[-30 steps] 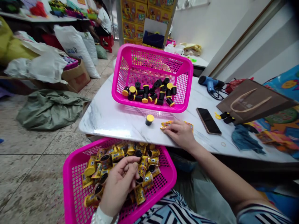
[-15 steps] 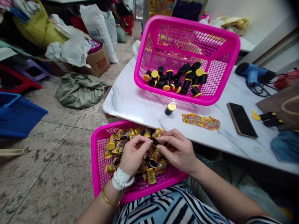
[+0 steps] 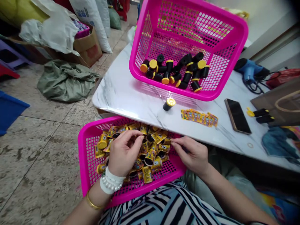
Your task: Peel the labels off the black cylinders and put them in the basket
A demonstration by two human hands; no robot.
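My left hand (image 3: 125, 153), with a white band and beads at the wrist, hovers over the lower pink basket (image 3: 87, 187). Its thumb and forefinger meet in a pinch; anything between them is too small to see. My right hand (image 3: 193, 154) is at that basket's right side, thumb and forefinger pressed together beside the yellow-wrapped pieces. What it grips, if anything, cannot be made out. Small cylinders in yellow printed wrappers (image 3: 147, 174), some with dark open ends, fill the basket. One black canister with a yellow lid (image 3: 169, 103) stands upright on the table.
An upper pink basket (image 3: 187, 93) on the marble-patterned table (image 3: 112, 90) holds several black canisters (image 3: 165, 76). Printed yellow labels (image 3: 199, 117), a phone (image 3: 237, 115) and a blue heat gun (image 3: 252, 72) lie on the table. A grey-green cloth sack (image 3: 67, 81) lies on the floor.
My hands have parted: the right has moved to the basket's right side, the left slightly left. The whole view has shifted, bringing the lower basket farther left.
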